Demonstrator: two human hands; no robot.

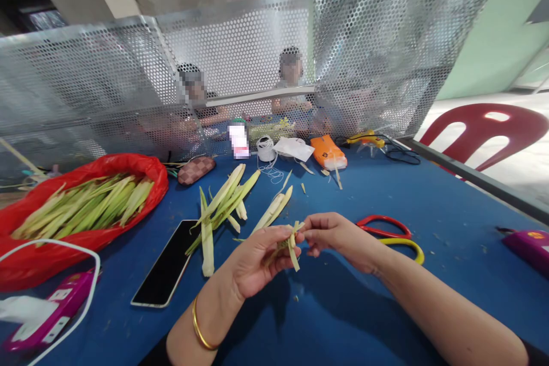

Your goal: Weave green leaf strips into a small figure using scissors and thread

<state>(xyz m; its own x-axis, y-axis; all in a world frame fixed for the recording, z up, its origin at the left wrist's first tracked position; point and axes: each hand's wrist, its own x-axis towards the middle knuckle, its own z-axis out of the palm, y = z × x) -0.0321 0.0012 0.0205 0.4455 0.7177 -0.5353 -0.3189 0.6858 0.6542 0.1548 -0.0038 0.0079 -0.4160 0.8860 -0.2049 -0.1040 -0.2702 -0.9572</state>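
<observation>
Above the blue table (463, 206), hands (257, 260) (337, 237) hold folded husk (293, 249) (left cupped, right pinching).

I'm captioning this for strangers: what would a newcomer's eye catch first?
Probably the red bag of pale green husks on the left of the blue table. Next, near the middle, comes the left hand holding folded strips, with the right hand beside it.

Bright, diffuse light; soft shadows on blue tabletop (463, 211); edges stretched.

Free tabletop (463, 211) rightward — looped handles (406, 233) in between
</observation>
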